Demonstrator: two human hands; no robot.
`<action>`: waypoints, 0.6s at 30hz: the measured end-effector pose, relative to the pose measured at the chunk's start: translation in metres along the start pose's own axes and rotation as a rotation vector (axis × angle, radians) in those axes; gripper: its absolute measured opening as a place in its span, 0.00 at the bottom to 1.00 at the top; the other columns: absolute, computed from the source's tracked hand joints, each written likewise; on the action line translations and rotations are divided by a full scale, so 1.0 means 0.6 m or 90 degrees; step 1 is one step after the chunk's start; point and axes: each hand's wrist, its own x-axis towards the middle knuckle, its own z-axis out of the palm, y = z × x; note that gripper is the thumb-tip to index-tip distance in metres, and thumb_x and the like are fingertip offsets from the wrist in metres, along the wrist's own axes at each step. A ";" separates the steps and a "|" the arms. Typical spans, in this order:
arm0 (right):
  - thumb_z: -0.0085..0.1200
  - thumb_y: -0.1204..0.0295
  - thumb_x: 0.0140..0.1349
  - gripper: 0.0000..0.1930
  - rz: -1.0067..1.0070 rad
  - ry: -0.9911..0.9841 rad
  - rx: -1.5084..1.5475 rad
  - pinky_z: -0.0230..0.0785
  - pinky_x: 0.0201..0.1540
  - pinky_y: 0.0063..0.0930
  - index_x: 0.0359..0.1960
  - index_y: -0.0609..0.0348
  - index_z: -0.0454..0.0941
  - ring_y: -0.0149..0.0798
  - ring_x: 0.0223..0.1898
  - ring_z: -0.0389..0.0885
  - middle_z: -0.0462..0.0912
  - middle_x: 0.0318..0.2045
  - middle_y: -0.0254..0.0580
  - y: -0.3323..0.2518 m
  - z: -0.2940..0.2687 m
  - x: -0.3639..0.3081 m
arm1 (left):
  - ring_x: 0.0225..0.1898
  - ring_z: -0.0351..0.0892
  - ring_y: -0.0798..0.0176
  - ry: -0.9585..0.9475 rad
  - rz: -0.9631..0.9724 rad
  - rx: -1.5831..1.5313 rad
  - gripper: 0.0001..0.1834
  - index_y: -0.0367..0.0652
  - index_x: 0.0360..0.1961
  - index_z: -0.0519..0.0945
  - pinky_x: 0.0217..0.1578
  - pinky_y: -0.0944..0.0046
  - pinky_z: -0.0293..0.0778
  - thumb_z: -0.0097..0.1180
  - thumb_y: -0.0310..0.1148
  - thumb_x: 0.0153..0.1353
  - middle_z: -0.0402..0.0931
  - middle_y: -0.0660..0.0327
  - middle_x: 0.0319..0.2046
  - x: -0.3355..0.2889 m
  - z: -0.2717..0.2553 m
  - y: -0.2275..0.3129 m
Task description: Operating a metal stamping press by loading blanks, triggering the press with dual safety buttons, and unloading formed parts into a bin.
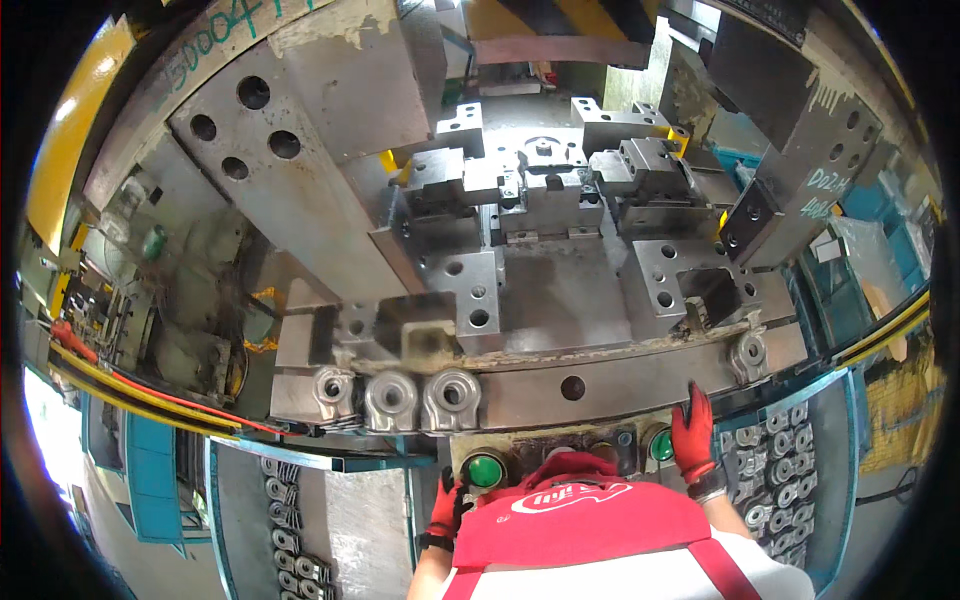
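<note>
My left hand (446, 506), in a red work glove with dark fingertips, is at the left edge of a round green push button (485, 471). Its fingers point up and away from me, with nothing seen in them; whether they touch the button I cannot tell. My right hand (692, 437), gloved in red too, lies over the right side of a second green button (661, 445). The fingers there are stretched out and apart. Beyond the buttons stands a press die (552, 205) of steel blocks, with a round metal piece (543, 150) at its centre.
Several stamped metal parts (391, 399) sit on the press's front ledge (530, 397) at left, with one part (748, 356) at right. Bins (370, 530) at both sides hold more parts. Thick steel columns (300, 190) flank the die; a striped block (555, 30) hangs above.
</note>
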 end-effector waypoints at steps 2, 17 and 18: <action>0.58 0.63 0.48 0.36 0.243 -0.049 0.113 0.55 0.57 0.40 0.57 0.68 0.57 0.58 0.55 0.62 0.66 0.51 0.62 0.068 0.022 -0.043 | 0.42 0.71 0.61 0.025 0.005 0.000 0.35 0.48 0.58 0.56 0.32 0.60 0.73 0.60 0.40 0.52 0.70 0.58 0.45 0.021 0.025 -0.003; 0.65 0.60 0.38 0.51 0.341 -0.157 0.044 0.62 0.52 0.39 0.61 0.68 0.45 0.59 0.51 0.67 0.67 0.48 0.67 0.165 0.087 -0.079 | 0.42 0.74 0.60 0.203 -0.097 -0.004 0.43 0.35 0.57 0.58 0.40 0.64 0.72 0.68 0.37 0.41 0.72 0.53 0.44 0.055 0.050 -0.040; 0.65 0.60 0.39 0.51 0.357 -0.167 0.031 0.62 0.52 0.39 0.61 0.67 0.46 0.59 0.51 0.66 0.67 0.48 0.66 0.161 0.085 -0.075 | 0.42 0.74 0.60 0.207 -0.097 -0.007 0.43 0.35 0.57 0.58 0.40 0.64 0.72 0.68 0.37 0.41 0.72 0.53 0.44 0.056 0.051 -0.040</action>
